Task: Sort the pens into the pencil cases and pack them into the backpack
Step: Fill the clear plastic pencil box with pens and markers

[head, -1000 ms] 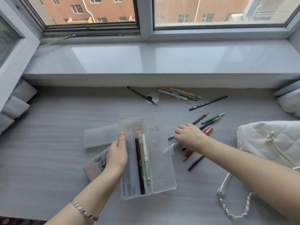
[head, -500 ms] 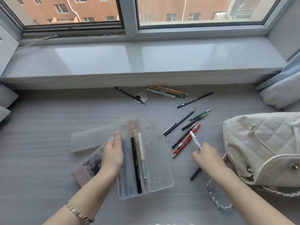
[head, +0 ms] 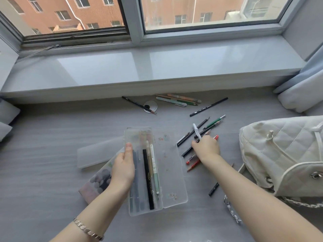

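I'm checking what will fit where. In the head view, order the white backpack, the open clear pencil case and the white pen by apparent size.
1. white quilted backpack, though cut off at the frame edge
2. open clear pencil case
3. white pen, lower part hidden in the right hand

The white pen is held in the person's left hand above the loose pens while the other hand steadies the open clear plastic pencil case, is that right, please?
Not quite: the head view shows the white pen in the right hand, not the left. The left hand steadies the open clear plastic pencil case, and the pen is above the loose pens.
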`<state>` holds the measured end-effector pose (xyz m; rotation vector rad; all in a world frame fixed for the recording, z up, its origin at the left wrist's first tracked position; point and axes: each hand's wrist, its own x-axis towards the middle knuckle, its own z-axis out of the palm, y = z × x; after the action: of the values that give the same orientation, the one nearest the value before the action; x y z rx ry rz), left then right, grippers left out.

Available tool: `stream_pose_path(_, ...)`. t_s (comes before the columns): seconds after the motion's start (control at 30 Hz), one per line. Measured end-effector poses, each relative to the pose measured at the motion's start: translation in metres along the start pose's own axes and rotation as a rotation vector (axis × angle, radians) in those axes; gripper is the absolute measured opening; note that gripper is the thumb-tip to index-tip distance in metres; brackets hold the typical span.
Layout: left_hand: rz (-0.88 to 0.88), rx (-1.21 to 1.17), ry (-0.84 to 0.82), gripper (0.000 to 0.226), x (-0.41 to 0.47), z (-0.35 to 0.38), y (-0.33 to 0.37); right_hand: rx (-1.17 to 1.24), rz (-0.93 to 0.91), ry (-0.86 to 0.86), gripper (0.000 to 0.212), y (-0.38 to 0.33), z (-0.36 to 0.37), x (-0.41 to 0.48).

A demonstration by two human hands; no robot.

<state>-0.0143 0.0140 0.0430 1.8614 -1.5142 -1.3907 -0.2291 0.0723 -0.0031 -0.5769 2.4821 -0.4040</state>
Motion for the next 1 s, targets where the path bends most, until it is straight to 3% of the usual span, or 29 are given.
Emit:
stream_pose_path(0.17, 0.036, 0.027, 0.019, 0.038, -0.003, 0.005, 0.002, -0.015, -0.025, -0.020, 0.029, 0.013, -0.002, -0.002)
stream_pose_path(0.4, 0.028, 0.050, 0.009, 0.054, 0.000, 0.009, -0.006, -0.202, -0.128, 0.059, 0.022, 0.039, 0.000, -0.012)
stream_pose_path(0.63, 0.014, 0.057, -0.012, 0.060, -0.002, 0.010, -0.006, 0.093, -0.086, 0.028, 0.005, 0.037, -0.014, -0.016)
stream_pose_path(0.73, 0.017, 0.048, -0.005, 0.060, -0.004, 0.012, -0.004, 0.351, -0.220, 0.022, 0.012, 0.017, -0.036, -0.034)
stream_pose_path(0.83, -0.013, 0.009, -0.013, 0.060, -0.006, 0.019, -0.005, 0.545, -0.408, -0.197, 0.019, -0.012, -0.051, -0.073)
stream_pose_path(0.9, -0.070, -0.053, -0.026, 0.064, -0.008, 0.025, -0.004, 0.517, -0.527, -0.302, 0.019, -0.024, -0.047, -0.098)
stream_pose_path(1.0, -0.161, -0.161, -0.056, 0.068, -0.010, 0.032, 0.000, 0.353, -0.632, -0.254, 0.015, -0.031, -0.025, -0.116)
